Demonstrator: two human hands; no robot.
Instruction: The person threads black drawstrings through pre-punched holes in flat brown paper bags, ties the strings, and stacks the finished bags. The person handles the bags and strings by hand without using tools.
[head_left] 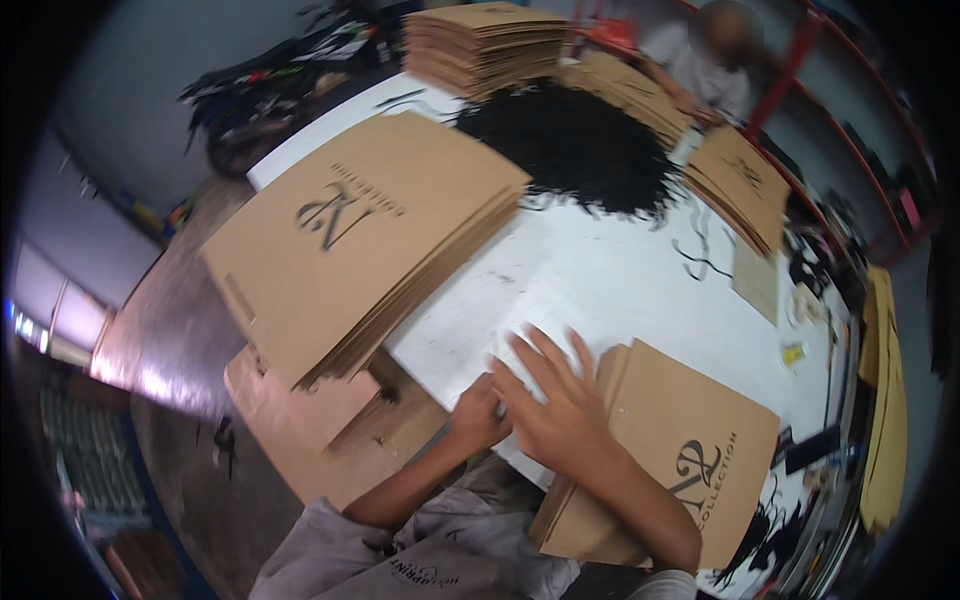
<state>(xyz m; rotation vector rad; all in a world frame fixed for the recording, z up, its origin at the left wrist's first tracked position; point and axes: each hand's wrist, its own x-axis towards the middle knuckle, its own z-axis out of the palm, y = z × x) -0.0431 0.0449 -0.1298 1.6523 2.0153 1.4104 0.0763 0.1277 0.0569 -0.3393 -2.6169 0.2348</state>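
Left hand (478,415): half-curled, blurred; cannot tell whether it has hold of anything.
Right hand (555,410): fingers spread wide, nothing seen gripped.
Kraft bag stack (700,430): on the worktop (570,260), 4 o'clock of the hands, below the right forearm (645,500) (contact unclear).
Slip risk: forearm could drag top bags askew; the larger bag stack (400,200), at 10 o'clock, seems to overhang, so a bump might spill it.
Print: top faces roughly 10 o'clock.
Long axis: apparently 1–7 o'clock; fisheye bend leaves doubt.
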